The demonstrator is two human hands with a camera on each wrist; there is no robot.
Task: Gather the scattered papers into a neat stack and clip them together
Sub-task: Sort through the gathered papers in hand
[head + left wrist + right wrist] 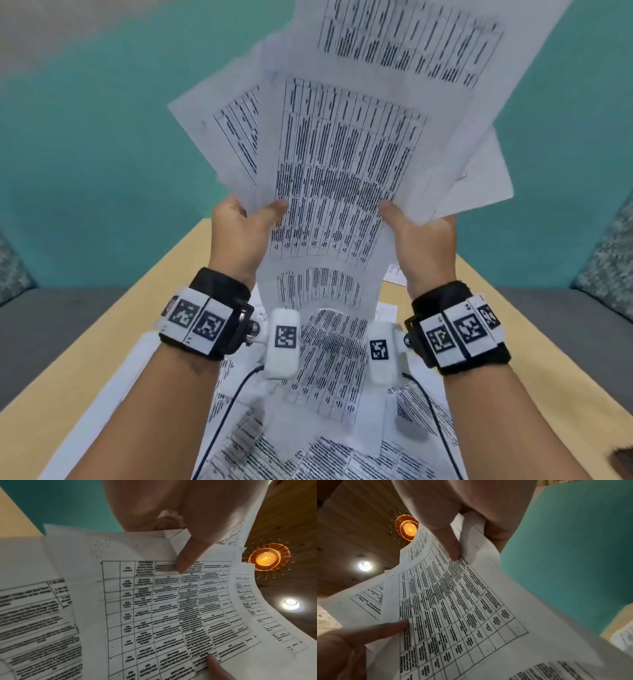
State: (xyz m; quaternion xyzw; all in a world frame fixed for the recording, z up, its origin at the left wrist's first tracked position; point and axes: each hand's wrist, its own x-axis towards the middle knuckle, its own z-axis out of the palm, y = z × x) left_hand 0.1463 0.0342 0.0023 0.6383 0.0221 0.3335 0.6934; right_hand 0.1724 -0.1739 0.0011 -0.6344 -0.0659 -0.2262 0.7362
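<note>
Several white papers [346, 147] printed with black tables are held up in the air above the table, fanned out unevenly. My left hand [239, 222] grips their left side, thumb on the front sheet. My right hand [421, 233] grips the right side the same way. In the left wrist view the papers [171, 608] fill the frame with my left thumb [187, 561] pressed on the top sheet. The right wrist view shows the papers [453, 608] pinched under my right thumb [452, 547]. More printed sheets [308, 445] lie on the tan table [113, 349] below. No clip is in view.
A grey bench seat [44, 329] runs along the left of the table and another [582, 318] along the right. A teal wall [102, 154] stands behind. Cables [233, 394] from the wrist cameras hang over the sheets on the table.
</note>
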